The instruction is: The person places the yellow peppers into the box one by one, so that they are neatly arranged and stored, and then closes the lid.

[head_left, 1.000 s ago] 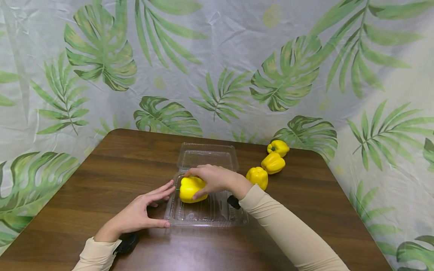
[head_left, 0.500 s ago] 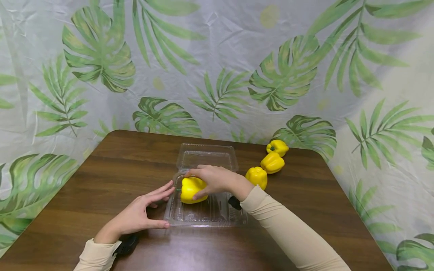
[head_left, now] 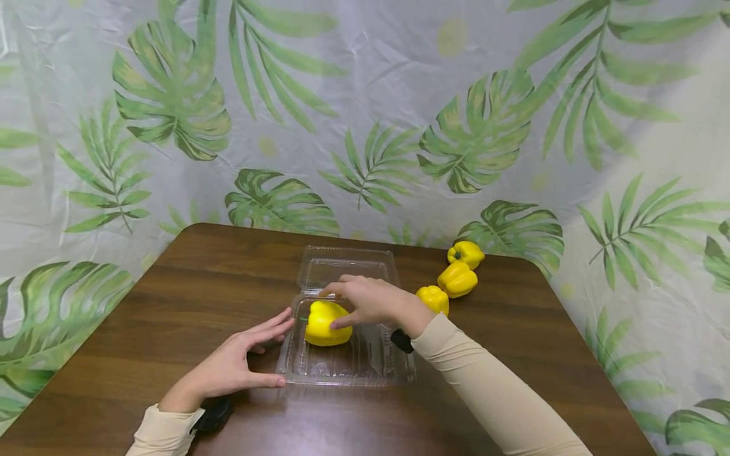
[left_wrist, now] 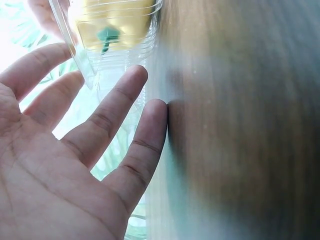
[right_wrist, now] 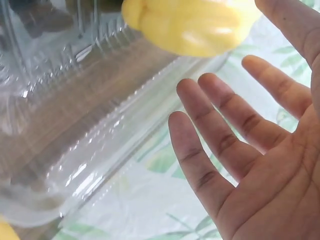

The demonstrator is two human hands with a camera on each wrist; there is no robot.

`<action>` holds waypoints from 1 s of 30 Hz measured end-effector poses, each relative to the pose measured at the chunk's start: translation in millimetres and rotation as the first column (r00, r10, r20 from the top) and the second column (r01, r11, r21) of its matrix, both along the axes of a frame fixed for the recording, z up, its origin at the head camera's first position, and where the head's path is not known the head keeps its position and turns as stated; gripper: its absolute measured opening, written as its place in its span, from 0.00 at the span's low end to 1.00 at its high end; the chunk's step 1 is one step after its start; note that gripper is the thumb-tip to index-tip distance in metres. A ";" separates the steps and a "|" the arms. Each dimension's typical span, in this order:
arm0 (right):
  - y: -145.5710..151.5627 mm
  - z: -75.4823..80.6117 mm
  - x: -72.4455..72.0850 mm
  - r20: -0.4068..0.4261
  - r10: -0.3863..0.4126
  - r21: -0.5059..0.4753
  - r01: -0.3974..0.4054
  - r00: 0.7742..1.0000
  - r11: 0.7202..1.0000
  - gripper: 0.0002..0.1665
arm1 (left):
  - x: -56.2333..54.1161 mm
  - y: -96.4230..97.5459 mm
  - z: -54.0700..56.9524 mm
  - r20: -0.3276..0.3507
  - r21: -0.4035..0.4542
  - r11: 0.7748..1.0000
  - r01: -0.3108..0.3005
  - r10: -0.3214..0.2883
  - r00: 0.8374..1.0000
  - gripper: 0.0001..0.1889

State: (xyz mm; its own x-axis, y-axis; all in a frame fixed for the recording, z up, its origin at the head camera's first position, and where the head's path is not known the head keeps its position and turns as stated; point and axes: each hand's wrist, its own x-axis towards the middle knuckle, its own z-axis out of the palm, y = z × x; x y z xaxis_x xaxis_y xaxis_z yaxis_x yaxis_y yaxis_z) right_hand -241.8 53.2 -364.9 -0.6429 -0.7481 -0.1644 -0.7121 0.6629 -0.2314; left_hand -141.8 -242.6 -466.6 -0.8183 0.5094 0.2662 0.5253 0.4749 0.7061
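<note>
A yellow bell pepper (head_left: 322, 330) with a green stem lies on its side in the left part of a clear plastic clamshell container (head_left: 336, 370). Its lid (head_left: 349, 266) is folded back, away from me. My right hand (head_left: 379, 301) is over the pepper with fingers spread; in the right wrist view its fingers (right_wrist: 235, 107) are loosely extended, apart from the pepper. At the container's left side is my left hand (head_left: 228, 364), its thumb at the near corner and its straight fingers by the left rim. The left wrist view shows the pepper (left_wrist: 117, 22) through the plastic wall.
Several more things lie right of the container: a yellow bell pepper (head_left: 435, 299) partly behind my right wrist, and two others (head_left: 458, 280) farther back near the table's edge. A leaf-printed cloth (head_left: 376, 76) hangs behind the brown wooden table (head_left: 228, 272).
My right hand has loosened from the pepper and shifted slightly right, leaving more of the pepper showing. My left hand has stayed at the container's side. The head view has tilted slightly.
</note>
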 end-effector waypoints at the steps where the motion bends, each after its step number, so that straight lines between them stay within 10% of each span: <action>1: 2.3 0.6 -0.5 0.011 -0.006 -0.007 0.006 1.000 1.000 0.39 | 0.0 0.1 -0.4 0.001 -0.001 1.000 0.000 0.000 1.000 0.49; 30: 88.1 13.4 -30.3 0.081 -0.246 0.033 0.244 0.966 0.969 0.43 | -1.3 0.0 -1.3 -0.015 0.002 1.000 -0.006 0.006 1.000 0.49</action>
State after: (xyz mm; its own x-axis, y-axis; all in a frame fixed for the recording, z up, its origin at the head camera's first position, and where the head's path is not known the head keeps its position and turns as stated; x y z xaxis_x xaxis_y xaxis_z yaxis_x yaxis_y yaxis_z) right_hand -272.1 141.3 -351.5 -0.7894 -0.5647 -0.2410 -0.5057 0.8206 -0.2664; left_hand -143.1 -242.6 -467.9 -0.8173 0.5040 0.2793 0.5328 0.4764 0.6994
